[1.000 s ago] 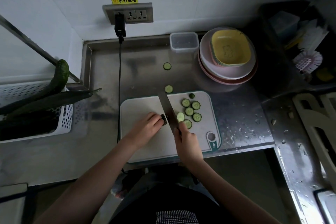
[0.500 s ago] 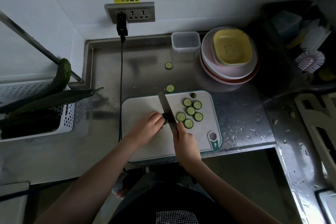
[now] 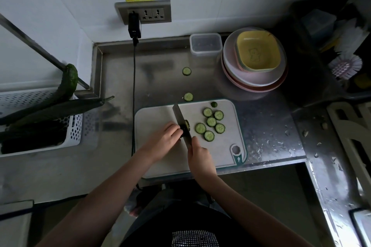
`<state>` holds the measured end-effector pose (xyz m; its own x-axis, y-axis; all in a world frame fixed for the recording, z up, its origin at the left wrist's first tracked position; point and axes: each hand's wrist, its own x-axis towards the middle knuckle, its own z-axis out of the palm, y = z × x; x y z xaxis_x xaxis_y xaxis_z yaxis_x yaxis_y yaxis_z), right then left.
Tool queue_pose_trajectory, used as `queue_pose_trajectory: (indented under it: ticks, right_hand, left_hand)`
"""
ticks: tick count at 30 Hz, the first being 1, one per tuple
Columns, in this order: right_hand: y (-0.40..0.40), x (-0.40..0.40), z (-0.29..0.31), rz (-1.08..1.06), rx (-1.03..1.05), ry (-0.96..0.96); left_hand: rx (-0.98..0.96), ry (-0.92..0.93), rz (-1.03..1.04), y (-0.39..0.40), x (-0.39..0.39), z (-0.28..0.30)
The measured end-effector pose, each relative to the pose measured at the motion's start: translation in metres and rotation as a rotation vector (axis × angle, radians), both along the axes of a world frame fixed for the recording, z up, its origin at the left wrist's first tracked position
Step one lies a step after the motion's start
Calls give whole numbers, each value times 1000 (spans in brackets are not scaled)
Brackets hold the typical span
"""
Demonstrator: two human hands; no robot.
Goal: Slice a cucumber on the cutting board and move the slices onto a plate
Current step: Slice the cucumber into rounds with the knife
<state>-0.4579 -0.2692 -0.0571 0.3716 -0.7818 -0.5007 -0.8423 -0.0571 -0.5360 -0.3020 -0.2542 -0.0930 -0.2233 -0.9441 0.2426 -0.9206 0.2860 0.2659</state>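
Observation:
A white cutting board (image 3: 158,118) lies on the steel counter. My left hand (image 3: 167,136) pinches a short dark cucumber stub (image 3: 183,128) on the board. My right hand (image 3: 198,154) grips the handle of a knife (image 3: 179,116) whose blade stands in the stub, with a fresh slice (image 3: 188,124) leaning on its right side. Several cut slices (image 3: 211,122) lie on the board's right half, with a small end piece (image 3: 214,104) near the far edge. Two slices (image 3: 188,96) lie off the board on the counter. A stack of plates (image 3: 253,78) stands at the back right.
A yellow square dish (image 3: 258,53) tops the plate stack, beside a clear plastic box (image 3: 205,43). A white perforated basket (image 3: 40,124) at left holds long whole cucumbers (image 3: 60,106). A black cable (image 3: 134,94) runs from the wall socket along the board's left edge. A brush (image 3: 346,66) lies at far right.
The knife has cut down through the stub again, leaving a new slice against the blade. My left hand has kept its hold on the shrinking stub.

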Motion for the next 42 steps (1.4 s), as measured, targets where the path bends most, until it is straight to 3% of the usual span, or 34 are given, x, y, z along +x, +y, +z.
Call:
queue_pose_trajectory:
  ticks: [11, 15, 20, 34, 38, 42]
  right_hand:
    - [-9, -12, -4, 56, -78, 149]
    - [-13, -24, 4, -36, -125, 76]
    - [-8, -9, 13, 23, -142, -33]
    - [-6, -1, 9, 3, -131, -41]
    - [-12, -14, 8, -135, -170, -144]
    - [-26, -31, 9, -354, -145, -224]
  left_hand:
    - [-32, 13, 46, 2, 0, 3]
    - [0, 16, 35, 3, 0, 4]
    - [-37, -7, 41, 3, 3, 4]
    - [-24, 1, 50, 5, 3, 6]
    - [-8, -6, 56, 4, 4, 5]
    - [-17, -125, -76, 5, -2, 2]
